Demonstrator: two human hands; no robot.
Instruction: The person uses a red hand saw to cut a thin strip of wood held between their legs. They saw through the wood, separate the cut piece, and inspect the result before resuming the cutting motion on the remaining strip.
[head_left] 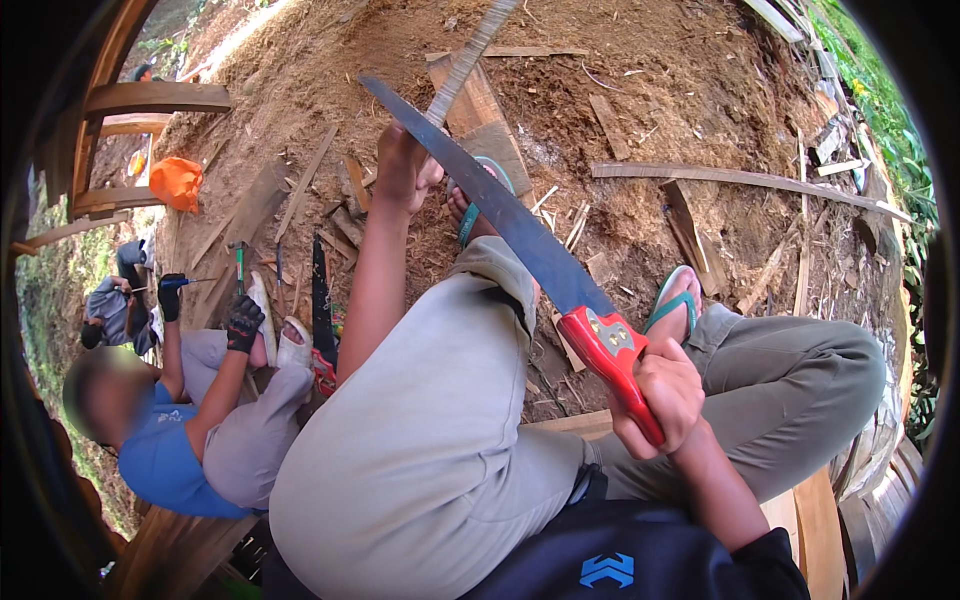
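**Saw laid across a wooden strip, both hands engaged**

At the far left a co-worker (185, 440) in a blue shirt sits on the ground with dark gloves on, working a small blue-handled tool (185, 283); an orange bag (176, 183) lies on the dirt behind, and a second saw (320, 300) with a dark blade stands between the two people.

The person's left hand (405, 168) reaches out over the bent left knee, fingers clenched round the lower end of a long, thin wooden strip (470, 55) that runs up and away toward the top edge. The strip sits above a flat board (485, 125) on the sawdust-covered ground (650, 90), near the left foot in a green sandal (482, 195).

The saw (500, 210) crosses just in front of that hand, its long blade slanting from upper left down to the red handle (615, 355). The right hand (665, 395) is wrapped tight round the handle, close to the right knee.

By the look of it, this is the cutting step: strip pinned, blade meeting it close to the holding hand. The next stroke would call for a steady grip on the strip and the blade kept clear of the left fingers and foot.
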